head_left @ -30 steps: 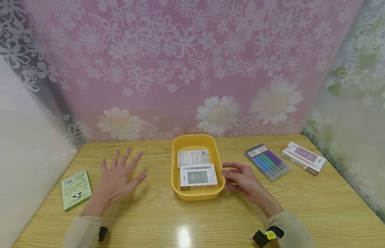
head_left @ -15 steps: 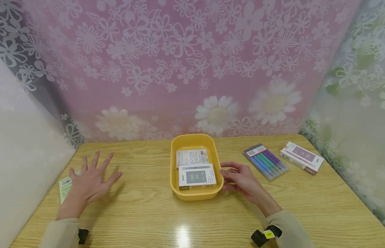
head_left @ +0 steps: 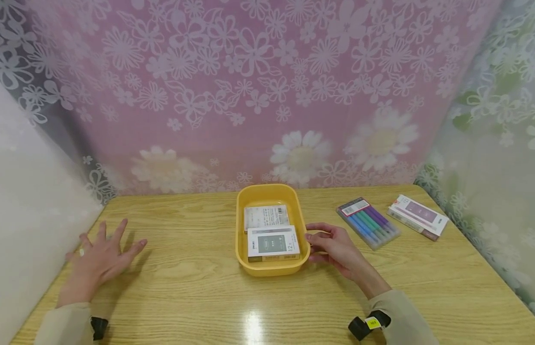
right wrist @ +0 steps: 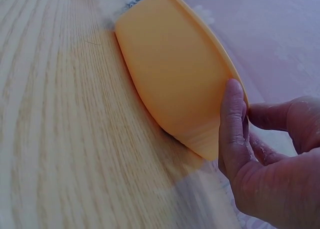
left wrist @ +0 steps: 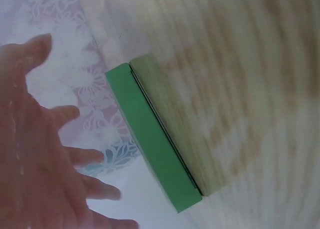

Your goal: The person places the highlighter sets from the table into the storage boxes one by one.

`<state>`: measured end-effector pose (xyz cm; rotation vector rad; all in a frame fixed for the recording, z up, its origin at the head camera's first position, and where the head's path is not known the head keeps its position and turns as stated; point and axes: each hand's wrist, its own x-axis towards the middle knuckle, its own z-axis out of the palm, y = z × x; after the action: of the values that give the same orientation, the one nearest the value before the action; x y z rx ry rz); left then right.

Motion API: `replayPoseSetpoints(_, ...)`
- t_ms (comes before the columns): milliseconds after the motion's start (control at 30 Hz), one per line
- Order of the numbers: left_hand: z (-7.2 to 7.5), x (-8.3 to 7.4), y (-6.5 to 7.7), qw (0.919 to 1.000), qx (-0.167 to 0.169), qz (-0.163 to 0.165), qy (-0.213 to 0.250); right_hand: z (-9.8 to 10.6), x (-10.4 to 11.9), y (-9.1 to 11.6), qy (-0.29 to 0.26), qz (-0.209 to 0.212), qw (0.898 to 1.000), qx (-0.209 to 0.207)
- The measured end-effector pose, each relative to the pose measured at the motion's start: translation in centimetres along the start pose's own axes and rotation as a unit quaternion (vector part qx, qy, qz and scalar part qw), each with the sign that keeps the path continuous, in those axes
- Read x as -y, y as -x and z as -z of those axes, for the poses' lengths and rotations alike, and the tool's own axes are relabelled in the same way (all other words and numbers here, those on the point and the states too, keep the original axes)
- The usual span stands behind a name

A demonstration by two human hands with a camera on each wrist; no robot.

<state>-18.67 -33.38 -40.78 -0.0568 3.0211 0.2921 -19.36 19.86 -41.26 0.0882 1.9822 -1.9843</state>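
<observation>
My left hand (head_left: 96, 263) is spread, fingers apart, over the table's left side. Beneath it lies a green box (left wrist: 155, 139), its side plain in the left wrist view and almost wholly covered by the hand in the head view. A gap shows between palm and box. At the right rim of a yellow plastic basket (head_left: 271, 271), my right hand (head_left: 338, 251) pinches the edge, with a finger against the outer wall (right wrist: 175, 64). Inside the basket lie a white box with a grey panel (head_left: 273, 243) and, behind it, a white box with a barcode (head_left: 266, 217).
Right of the basket lies a clear case of coloured pens (head_left: 368, 223). Beyond it is a white box with a purple panel (head_left: 418, 216). Flowered curtains (head_left: 267, 96) hang behind and beside the wooden table (head_left: 185, 297).
My left hand has moved left and a little toward me, from beside the green box to over it, covering it. The right hand stays at the basket's rim.
</observation>
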Motion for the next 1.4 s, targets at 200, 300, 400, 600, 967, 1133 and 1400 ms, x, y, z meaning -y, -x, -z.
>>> replayPoseSetpoints(200,0.3,0.8,-0.1,0.9979,0.058,0.027,-0.009,0.0,0.0,0.0,0.002,0.001,1.000,-0.002)
replayPoseSetpoints(300,0.3,1.1,-0.1,0.9945,0.099,0.036,-0.004,0.0,0.0,0.0,0.000,0.000,1.000,-0.002)
replayPoseSetpoints(400,0.1,1.4,-0.2,0.9912,0.124,0.045,0.003,0.0,-0.1,0.0,-0.003,0.000,1.000,0.001)
replayPoseSetpoints(600,-0.1,1.8,-0.5,0.9911,0.124,0.047,-0.004,0.0,-0.1,0.0,-0.003,0.000,1.000,0.001)
replayPoseSetpoints(967,-0.2,1.0,-0.9,0.9997,-0.012,-0.011,0.021,0.0,-0.2,0.0,-0.004,0.000,1.000,0.004)
replayPoseSetpoints(1133,-0.4,0.0,-1.0,0.9947,-0.085,-0.054,0.018,0.0,-0.1,0.0,-0.002,0.000,1.000,0.003)
replayPoseSetpoints(1400,-0.3,-1.9,-1.0,0.9828,-0.156,-0.097,-0.014,0.1,-0.1,0.0,0.000,-0.001,1.000,0.001)
